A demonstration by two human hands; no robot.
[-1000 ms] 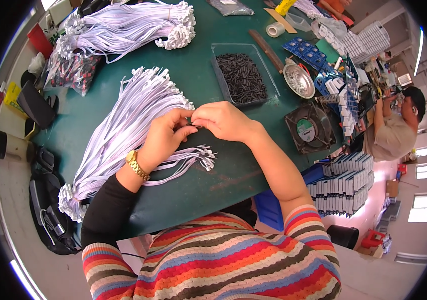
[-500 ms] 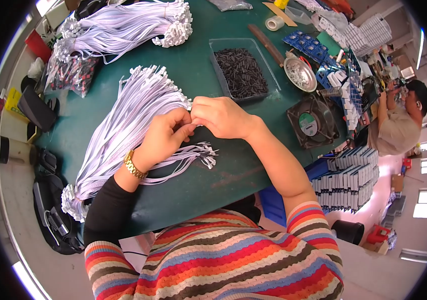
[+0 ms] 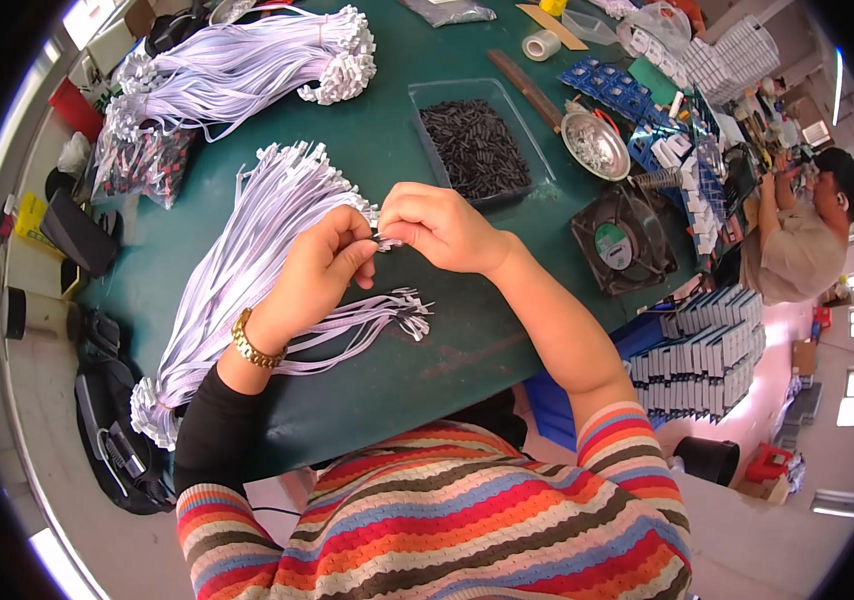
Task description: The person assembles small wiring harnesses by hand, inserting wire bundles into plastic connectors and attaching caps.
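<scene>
My left hand point(image 3: 322, 258), with a gold watch at the wrist, is closed in a pinch on a thin white cable near its end. Fingertip to fingertip with it, my right hand point(image 3: 442, 230) pinches the small white cable end point(image 3: 387, 243). A tiny dark bit shows between the fingers, partly hidden. Under and beside my left forearm lies a fanned bundle of white flat cables point(image 3: 247, 250) with white connectors. Several separated cables point(image 3: 377, 318) lie nearer me, their tips pointing right. Beyond my right hand stands a clear plastic tray point(image 3: 539, 160) full of small black tube-like pieces point(image 3: 474, 145).
Another tied cable bundle point(image 3: 247, 65) lies at the far left, beside a bag of red and black parts point(image 3: 147, 165). To the right are a metal dish point(image 3: 595, 145), a black fan point(image 3: 622, 240) and blue circuit boards point(image 3: 612, 90). A co-worker point(image 3: 797, 230) sits far right.
My fingers have shifted slightly at the cable end, and the dark bit between them now shows. My left hand is a little lower and farther left. The view has tilted slightly.
</scene>
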